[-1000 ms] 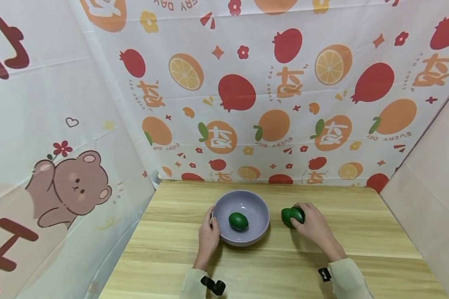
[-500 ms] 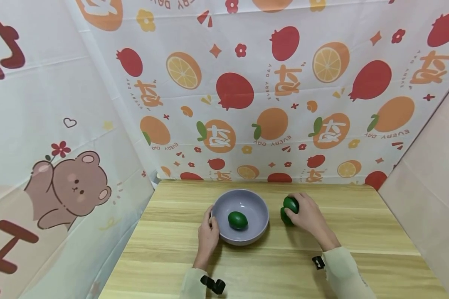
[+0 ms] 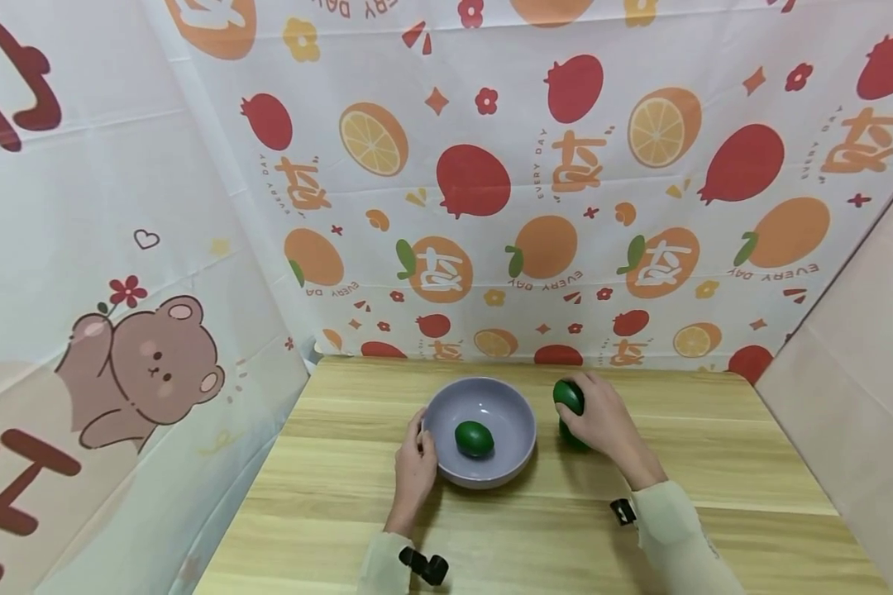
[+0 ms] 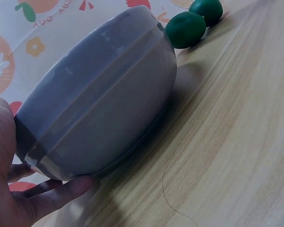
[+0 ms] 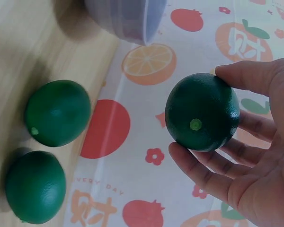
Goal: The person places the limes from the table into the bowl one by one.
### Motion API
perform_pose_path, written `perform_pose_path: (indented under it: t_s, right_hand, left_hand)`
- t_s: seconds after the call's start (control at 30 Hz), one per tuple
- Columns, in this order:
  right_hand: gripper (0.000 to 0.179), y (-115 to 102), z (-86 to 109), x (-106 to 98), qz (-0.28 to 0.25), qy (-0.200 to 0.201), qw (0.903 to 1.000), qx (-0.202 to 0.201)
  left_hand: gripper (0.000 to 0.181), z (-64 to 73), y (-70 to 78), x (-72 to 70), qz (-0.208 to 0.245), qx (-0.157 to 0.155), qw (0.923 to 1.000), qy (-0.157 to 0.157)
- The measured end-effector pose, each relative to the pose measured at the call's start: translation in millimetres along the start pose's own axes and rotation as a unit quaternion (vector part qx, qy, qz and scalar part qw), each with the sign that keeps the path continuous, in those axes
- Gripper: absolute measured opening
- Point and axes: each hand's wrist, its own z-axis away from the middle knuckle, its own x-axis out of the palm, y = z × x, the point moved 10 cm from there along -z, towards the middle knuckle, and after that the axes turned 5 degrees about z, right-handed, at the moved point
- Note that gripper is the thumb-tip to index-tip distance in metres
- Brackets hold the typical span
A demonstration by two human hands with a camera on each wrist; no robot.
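Observation:
My right hand (image 3: 603,420) pinches a dark green lime (image 5: 202,112) between thumb and fingers, held up above the table. Two more limes lie on the wood below it: one lime (image 5: 57,113) nearer the bowl and another lime (image 5: 35,187) beside it. In the head view the hand and the held lime (image 3: 569,397) hide most of these. My left hand (image 3: 415,473) holds the left side of a grey-purple bowl (image 3: 517,463), its fingers against the outer wall in the left wrist view. Inside the bowl sits a single lime (image 3: 475,440).
Bowl and limes stand on a light wooden table (image 3: 327,487). Behind it hangs a fruit-printed cloth (image 3: 387,198), with a bear-printed cloth (image 3: 171,364) at the left. Each sleeve carries a black strap mount (image 3: 424,567).
My right hand has lifted the lime off the spot by the others and moved it left and slightly away from me. The left hand and bowl stay in place.

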Motion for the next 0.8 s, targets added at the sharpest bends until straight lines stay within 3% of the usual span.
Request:
perform_pose_path:
  t_s: [0.37, 0.8]
  right_hand:
    - [0.042, -15, -13.8, 2, 0.001, -0.008, 0.9998, -0.018]
    - [0.044, -23, -16.9, 10, -0.004, -0.013, 0.9995, -0.028]
  left_hand:
    - [0.047, 0.1, 2.0, -1.8, -0.003, -0.002, 1.0, 0.006]
    - [0.047, 1.1, 2.3, -1.9, -0.013, 0.005, 0.9999, 0.008]
